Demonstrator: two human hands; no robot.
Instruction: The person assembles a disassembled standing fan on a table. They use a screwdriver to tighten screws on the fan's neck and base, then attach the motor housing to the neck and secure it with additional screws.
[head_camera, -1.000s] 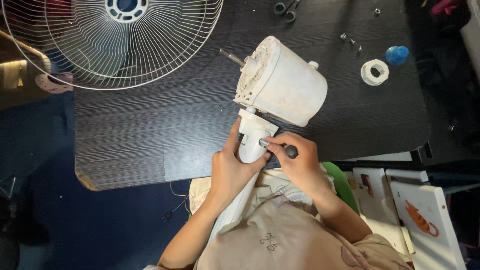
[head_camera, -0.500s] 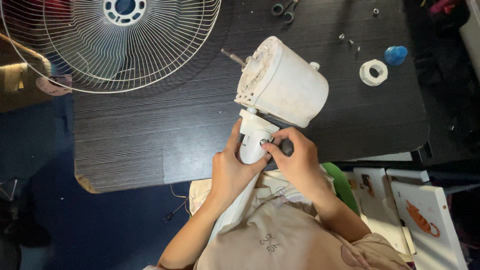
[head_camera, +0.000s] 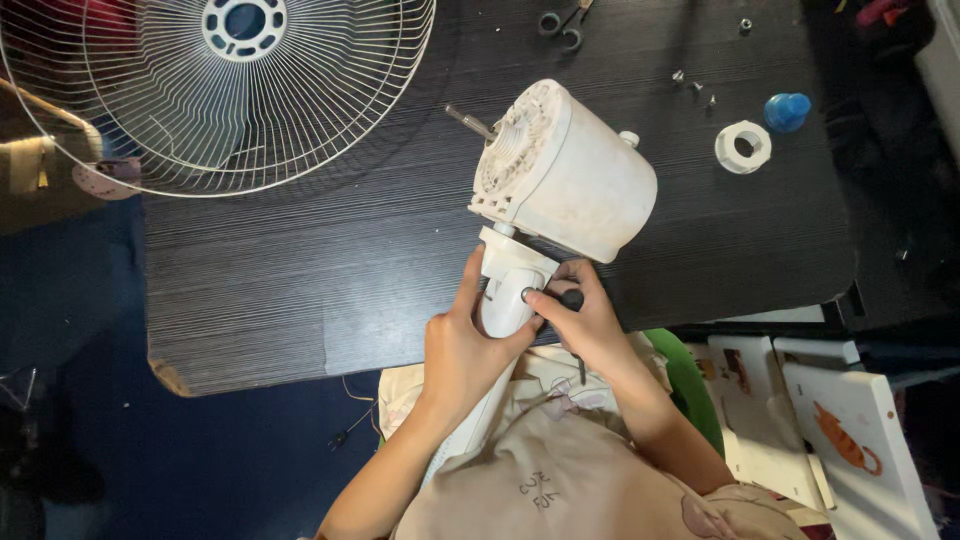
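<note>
Since a moment ago, the right hand has slid lower and in closer to the white fan neck. Its fingers are now curled shut around a small dark knob, with the thumb tip beside a little round metal bolt end on the neck. The left hand has stayed where it was, wrapped around the neck from the other side, thumb up along it.

On top of the neck sits the fan motor housing, a fat white drum, a bit dirty, tipped on its side with a thin metal shaft poking out.

It all lies on a dark wooden table, near the front edge. A white wire fan guard lies at the far left corner. A white plastic ring nut, a blue cap, some small screws and scissors lie at the far right. Past the table the floor is dark.
</note>
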